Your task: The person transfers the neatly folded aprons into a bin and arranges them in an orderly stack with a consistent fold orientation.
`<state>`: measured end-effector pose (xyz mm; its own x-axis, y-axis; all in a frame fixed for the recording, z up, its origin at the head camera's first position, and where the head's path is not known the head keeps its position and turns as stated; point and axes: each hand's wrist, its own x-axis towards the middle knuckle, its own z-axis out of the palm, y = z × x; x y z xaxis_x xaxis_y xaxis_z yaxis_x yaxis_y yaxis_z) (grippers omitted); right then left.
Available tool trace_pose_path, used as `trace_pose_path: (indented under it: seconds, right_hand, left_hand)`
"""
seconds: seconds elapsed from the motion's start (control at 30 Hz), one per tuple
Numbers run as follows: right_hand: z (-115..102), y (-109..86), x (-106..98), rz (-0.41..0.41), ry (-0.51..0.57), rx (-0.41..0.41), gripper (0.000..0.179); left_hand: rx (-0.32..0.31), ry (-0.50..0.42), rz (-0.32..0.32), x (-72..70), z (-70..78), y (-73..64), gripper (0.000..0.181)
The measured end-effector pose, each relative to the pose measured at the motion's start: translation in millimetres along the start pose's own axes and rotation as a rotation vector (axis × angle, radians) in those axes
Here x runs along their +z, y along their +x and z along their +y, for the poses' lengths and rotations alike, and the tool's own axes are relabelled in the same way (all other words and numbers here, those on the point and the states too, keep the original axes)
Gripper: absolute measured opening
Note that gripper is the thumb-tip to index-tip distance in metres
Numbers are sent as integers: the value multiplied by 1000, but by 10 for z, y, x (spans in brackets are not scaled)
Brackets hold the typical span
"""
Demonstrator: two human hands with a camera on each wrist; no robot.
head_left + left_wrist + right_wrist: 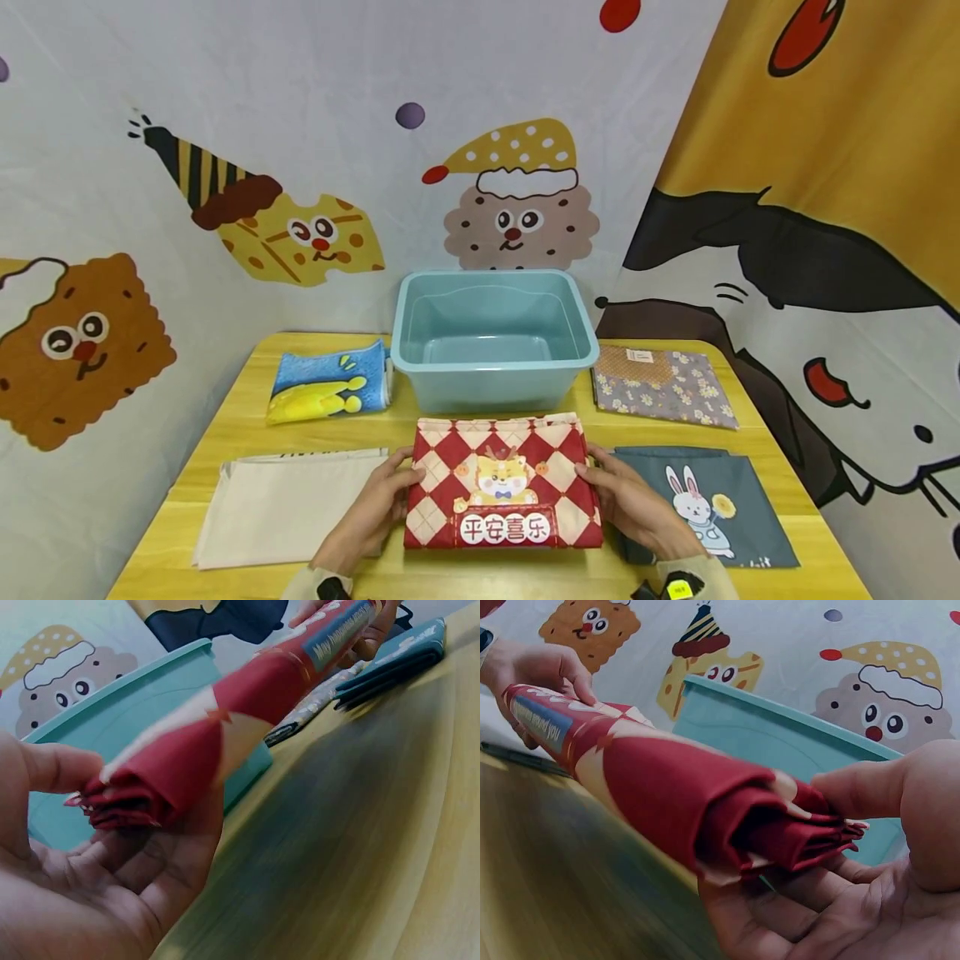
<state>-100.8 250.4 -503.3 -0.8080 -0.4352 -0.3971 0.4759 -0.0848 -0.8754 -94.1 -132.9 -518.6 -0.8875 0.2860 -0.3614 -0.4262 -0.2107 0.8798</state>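
Note:
Between both hands is a folded cloth with red and cream diamonds, a cartoon animal and white Chinese characters. My left hand pinches its left end, thumb on top and fingers underneath. At the opposite end, my right hand holds it the same way. Thick stacked folds of the cloth show in the left wrist view, raised above the tabletop. The right wrist view shows its other folded end. Just behind the cloth stands a light blue plastic basin, with nothing inside.
Other folded cloths lie around on the yellow wooden table: a blue-and-yellow one back left, a cream one front left, a grey floral one back right, and a dark rabbit-print one front right. A cartoon curtain hangs behind.

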Motion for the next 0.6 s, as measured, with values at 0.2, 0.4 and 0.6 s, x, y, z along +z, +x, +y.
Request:
trace_pose_path:
  seconds: [0.2, 0.4, 0.6]
  right_hand:
    - [-34, 5, 27, -31, 28, -40, 81]
    - [-86, -1, 51, -64, 34, -93, 75]
    - [-187, -10, 88, -26, -42, -128, 71]
  left_hand:
    - [21, -55, 27, 30, 47, 23, 53]
    - [27, -48, 63, 55, 109, 9, 51]
    - [52, -21, 86, 89, 206, -35, 50]
